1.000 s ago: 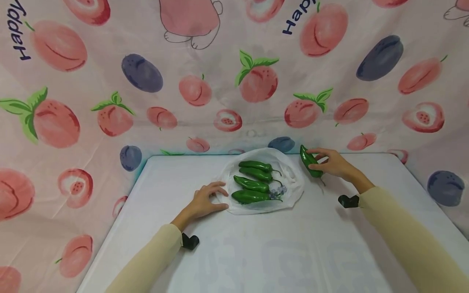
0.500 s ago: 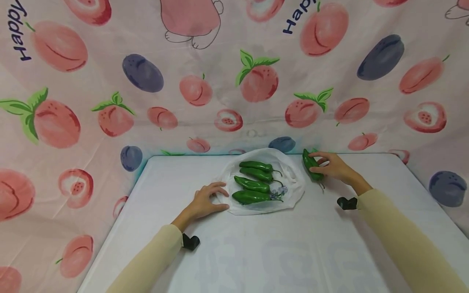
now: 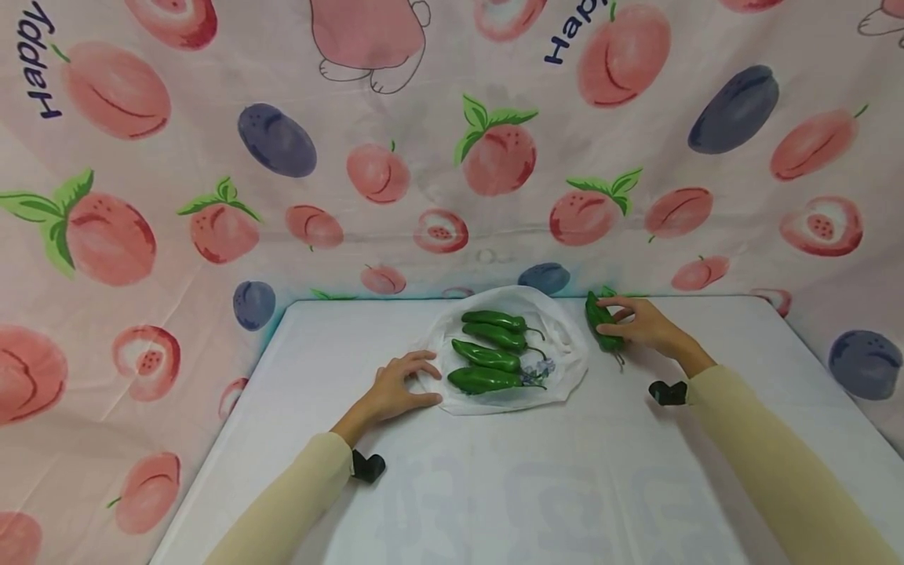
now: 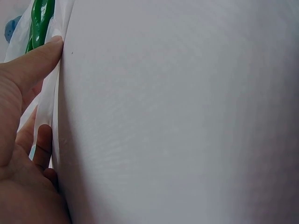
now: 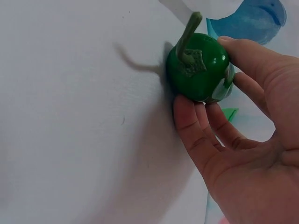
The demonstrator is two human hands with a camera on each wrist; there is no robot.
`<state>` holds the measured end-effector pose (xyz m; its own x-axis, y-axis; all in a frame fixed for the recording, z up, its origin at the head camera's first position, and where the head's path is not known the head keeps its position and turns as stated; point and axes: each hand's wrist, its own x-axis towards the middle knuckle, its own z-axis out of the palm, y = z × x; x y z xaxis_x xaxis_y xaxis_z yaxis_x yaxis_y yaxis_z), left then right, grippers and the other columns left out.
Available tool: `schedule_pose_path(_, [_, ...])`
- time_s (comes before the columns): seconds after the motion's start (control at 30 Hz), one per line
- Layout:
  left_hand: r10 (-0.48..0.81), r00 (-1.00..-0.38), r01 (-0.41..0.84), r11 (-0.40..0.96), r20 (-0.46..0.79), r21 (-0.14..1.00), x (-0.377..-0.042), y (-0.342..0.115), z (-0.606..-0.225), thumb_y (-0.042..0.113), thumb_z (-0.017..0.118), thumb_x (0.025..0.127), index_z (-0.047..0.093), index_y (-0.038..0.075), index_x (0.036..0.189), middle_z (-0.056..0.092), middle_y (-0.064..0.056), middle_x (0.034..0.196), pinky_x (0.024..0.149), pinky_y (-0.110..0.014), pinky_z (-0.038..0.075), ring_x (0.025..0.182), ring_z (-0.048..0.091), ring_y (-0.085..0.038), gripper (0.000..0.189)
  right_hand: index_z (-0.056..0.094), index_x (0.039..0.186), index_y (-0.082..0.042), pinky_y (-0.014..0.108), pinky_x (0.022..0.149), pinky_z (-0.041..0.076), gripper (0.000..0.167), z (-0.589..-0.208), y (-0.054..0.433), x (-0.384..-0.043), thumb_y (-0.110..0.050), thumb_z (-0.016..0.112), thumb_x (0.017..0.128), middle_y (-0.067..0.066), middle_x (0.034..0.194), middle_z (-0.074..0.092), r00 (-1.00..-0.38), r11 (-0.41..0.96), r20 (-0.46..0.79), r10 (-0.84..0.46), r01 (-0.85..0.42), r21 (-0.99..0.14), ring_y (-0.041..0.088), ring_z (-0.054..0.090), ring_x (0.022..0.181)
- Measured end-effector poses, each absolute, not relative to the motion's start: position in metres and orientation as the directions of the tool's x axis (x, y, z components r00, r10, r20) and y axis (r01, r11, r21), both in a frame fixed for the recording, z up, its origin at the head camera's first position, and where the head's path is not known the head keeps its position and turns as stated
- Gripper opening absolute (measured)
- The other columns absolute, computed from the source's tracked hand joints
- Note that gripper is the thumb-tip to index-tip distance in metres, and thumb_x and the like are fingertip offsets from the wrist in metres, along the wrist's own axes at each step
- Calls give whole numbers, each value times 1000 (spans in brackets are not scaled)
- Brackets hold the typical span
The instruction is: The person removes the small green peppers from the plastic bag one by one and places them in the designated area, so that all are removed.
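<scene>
On the table, an open white plastic bag [image 3: 515, 297] bears several green chili peppers [image 3: 484, 380] lying side by side, with a purple print near their stems. My left hand [image 3: 394, 386] holds the bag's left side; in the left wrist view the thumb [image 4: 49, 51] lies on its edge and curled fingers show against the plastic. To the right of the bag, my right hand [image 3: 646, 326] grips another green chili pepper [image 3: 597, 315] between thumb and fingers. The right wrist view shows this pepper's stem end [image 5: 189, 60] toward the camera, close over the white surface.
The white table [image 3: 487, 486] ends at a back edge just behind the bag and the right hand's pepper. Behind it hangs a pink cloth [image 3: 487, 235] printed with fruit. A black wrist mount [image 3: 367, 467] sits below each sleeve.
My right hand has brought its pepper slightly down toward the table and a little to the right. The left hand and the bag have stayed in place.
</scene>
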<state>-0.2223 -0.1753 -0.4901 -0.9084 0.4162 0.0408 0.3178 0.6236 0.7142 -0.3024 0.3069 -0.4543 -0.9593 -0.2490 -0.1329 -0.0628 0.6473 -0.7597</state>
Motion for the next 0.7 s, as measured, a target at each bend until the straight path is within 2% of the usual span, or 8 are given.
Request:
schedule_pose_path(0.3, [419, -906, 329, 628, 50, 705, -223, -175, -490, 30, 86, 86, 74, 25, 111, 51, 1, 153, 106, -57, 23, 117, 51, -24, 28, 48, 150, -3, 37, 84, 54, 65, -452, 307, -300, -28, 75, 96, 33, 132, 51, -958, 650, -134, -253, -66, -757, 44, 52, 118])
schedule_pose_path(0.7, [420, -906, 333, 630, 53, 701, -222, -175, -491, 28, 86, 86, 74, 23, 111, 51, 0, 153, 105, -57, 23, 116, 52, -25, 28, 47, 151, -2, 35, 83, 54, 66, -454, 307, -300, -27, 75, 97, 33, 132, 50, -958, 644, -137, -253, -61, -763, 42, 54, 114])
